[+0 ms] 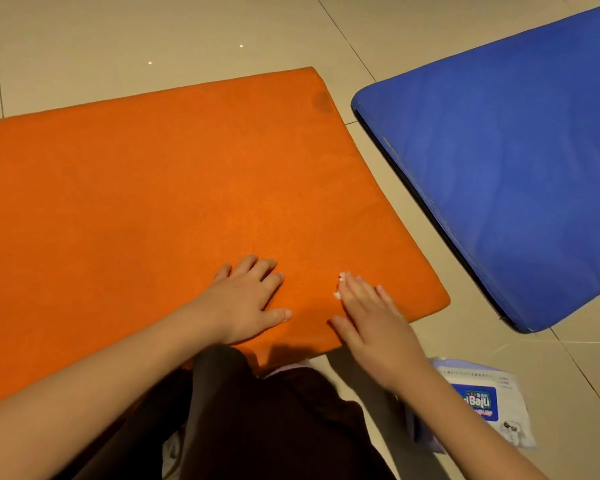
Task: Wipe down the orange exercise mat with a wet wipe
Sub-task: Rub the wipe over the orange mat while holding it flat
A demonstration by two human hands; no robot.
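orange, faintly grainy cloth covers the exercise mat (136,202), which lies flat on the pale glossy floor tiles (84,46) and fills the left and middle of our view, its near edge by our dark-trousered knees (257,410). it looks like a thick slab with rounded corners and a soft, suede-like skin. we judge it will give a little under pressure, drag at a damp cloth rather than let it glide, and sit firm under its own spread. it needs no lifting, only steadying from above. our left hand (246,299) lies palm down on the near part of the mat, fingers spread and relaxed, holding nothing. towards the far right corner sits a darker smudge (321,102) that probably wants extra passes. just right of the left hand, scraps of white wet wipe (342,277) peep out at the fingertips of our right hand (368,317), which lies flat over it with straight fingers, near the mat's right corner. most of the wipe is hidden, but we take it to be thin, limp and apt to bunch, best worked under a flat palm. on the tiles by our right forearm lies a crinkly white-and-blue wipe pack (482,400), and beyond it a smooth blue padded mat (499,168), apart from the orange one
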